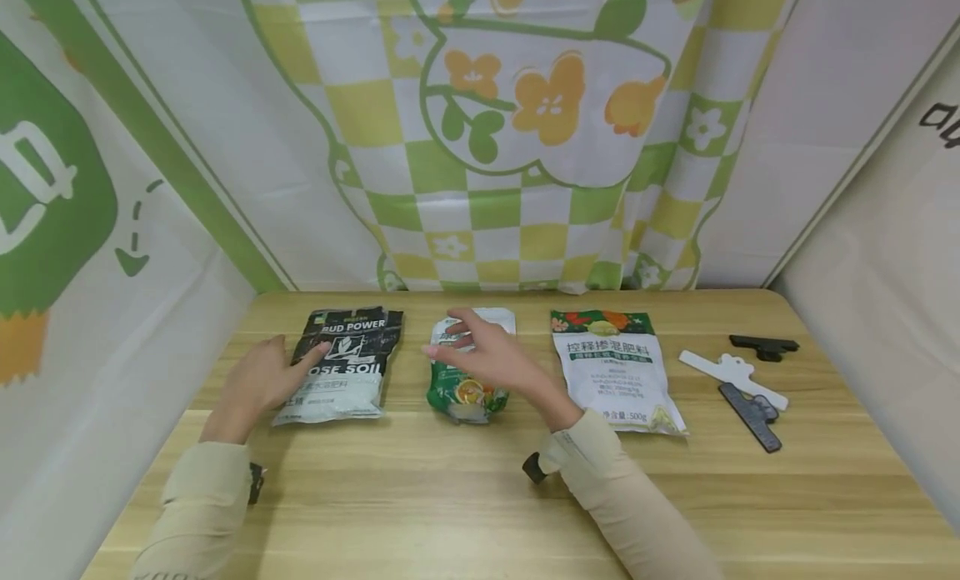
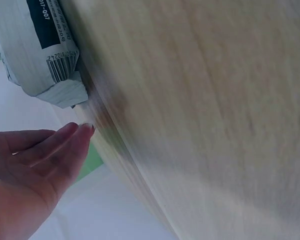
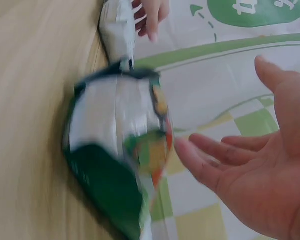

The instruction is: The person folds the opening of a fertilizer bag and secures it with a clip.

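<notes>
A black and white soil bag [image 1: 341, 397] lies flat on the left of the wooden table. My left hand [image 1: 258, 380] is at its left edge, fingers extended and thumb over the bag; the left wrist view shows the fingers [image 2: 65, 150] just beside the bag's end [image 2: 40, 45]. At the middle lies a smaller green and white pouch [image 1: 467, 401]. Above it hovers my right hand [image 1: 491, 355], its fingers loosely spread. In the right wrist view this hand [image 3: 240, 175] stands apart from the blurred pouch [image 3: 105, 155], with nothing held.
Right of the pouch lies a white and green fertilizer bag [image 1: 626, 376]. Farther right are a black clip [image 1: 765, 347], a white clip [image 1: 738, 380] and a dark grey clip [image 1: 750, 417]. A checkered floral cloth [image 1: 517, 222] hangs behind the table's back edge.
</notes>
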Demonstrator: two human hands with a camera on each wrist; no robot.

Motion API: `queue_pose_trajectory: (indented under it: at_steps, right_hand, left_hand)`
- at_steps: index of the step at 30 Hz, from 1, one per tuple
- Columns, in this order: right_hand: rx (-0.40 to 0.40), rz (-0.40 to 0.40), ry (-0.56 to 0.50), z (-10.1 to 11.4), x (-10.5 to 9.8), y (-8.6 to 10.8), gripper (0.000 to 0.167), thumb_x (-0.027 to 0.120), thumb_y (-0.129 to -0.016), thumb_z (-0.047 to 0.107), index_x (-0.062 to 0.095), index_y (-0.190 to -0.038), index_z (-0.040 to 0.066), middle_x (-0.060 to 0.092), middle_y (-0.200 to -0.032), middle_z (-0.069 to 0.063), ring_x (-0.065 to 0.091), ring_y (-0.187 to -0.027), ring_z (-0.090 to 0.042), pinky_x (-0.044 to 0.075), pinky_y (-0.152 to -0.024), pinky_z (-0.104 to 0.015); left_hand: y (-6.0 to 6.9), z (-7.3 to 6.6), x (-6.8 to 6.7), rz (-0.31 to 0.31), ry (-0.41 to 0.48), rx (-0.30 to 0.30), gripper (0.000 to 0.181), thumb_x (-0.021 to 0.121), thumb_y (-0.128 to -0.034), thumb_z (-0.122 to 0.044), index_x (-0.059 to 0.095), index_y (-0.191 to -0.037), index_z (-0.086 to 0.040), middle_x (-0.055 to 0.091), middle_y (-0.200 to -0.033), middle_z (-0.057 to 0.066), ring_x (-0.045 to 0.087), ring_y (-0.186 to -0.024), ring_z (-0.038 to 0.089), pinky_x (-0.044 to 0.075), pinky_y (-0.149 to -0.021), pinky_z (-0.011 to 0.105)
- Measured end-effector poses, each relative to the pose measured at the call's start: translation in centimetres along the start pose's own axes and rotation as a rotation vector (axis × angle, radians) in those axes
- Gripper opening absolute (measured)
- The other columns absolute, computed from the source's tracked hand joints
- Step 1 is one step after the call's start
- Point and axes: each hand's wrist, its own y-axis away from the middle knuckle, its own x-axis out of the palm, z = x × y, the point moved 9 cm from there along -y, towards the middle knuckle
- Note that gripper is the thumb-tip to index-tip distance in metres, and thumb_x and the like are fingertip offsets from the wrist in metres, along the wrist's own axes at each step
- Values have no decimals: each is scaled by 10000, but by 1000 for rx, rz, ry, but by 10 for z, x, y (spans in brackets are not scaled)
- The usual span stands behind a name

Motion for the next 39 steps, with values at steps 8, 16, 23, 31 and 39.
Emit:
queue_pose_trajectory:
  at_steps: [8,16,23,31,39]
  right_hand:
    - [82,-2,-75,4,25,-11,825,597,-1000,641,356,-1625,159,578,-1546,-90,592,-1402,-285,545,-1132,-492]
    - [187,55,-237,8,62,-26,939,619,-956,700,321,-1639,128,616,-1493,-114,692,-1239,-278,553,-1112,-474]
    - [343,-29,-452,-2,86,-40,494,722,-988,448,621,-1077,-27,610,-989,-81,591,-859,-201,580,-1076,-518]
    - [408,-23,-578,-1,111,-52,308,716,-1002,313,652,-1012,12,668,-937,-105,651,-802,-223,670,-849,-457]
    - [416,-34,-610,-5,122,-58,235,760,-955,200,706,-1124,46,717,-885,-67,675,-718,-175,638,-632,-308]
  left_hand:
    - [1,2,0,-15,41,-11,1113,304,-1026,-766,327,-1490,246,383,-1491,500,391,-1369,678,384,-1145,753]
    - [0,5,1,-45,55,-29,1043,306,-1029,-758,516,-1372,204,560,-1315,476,570,-1180,635,523,-988,709]
    - [4,4,11,-2,88,-58,807,357,-1015,-768,615,-818,-29,608,-721,114,554,-630,237,439,-524,315]
    - [6,5,13,11,77,-93,816,342,-1011,-780,603,-799,-36,590,-712,115,540,-628,236,418,-529,317]
    - [8,4,11,66,84,-87,819,361,-1025,-745,628,-828,4,621,-748,148,552,-648,246,423,-547,313]
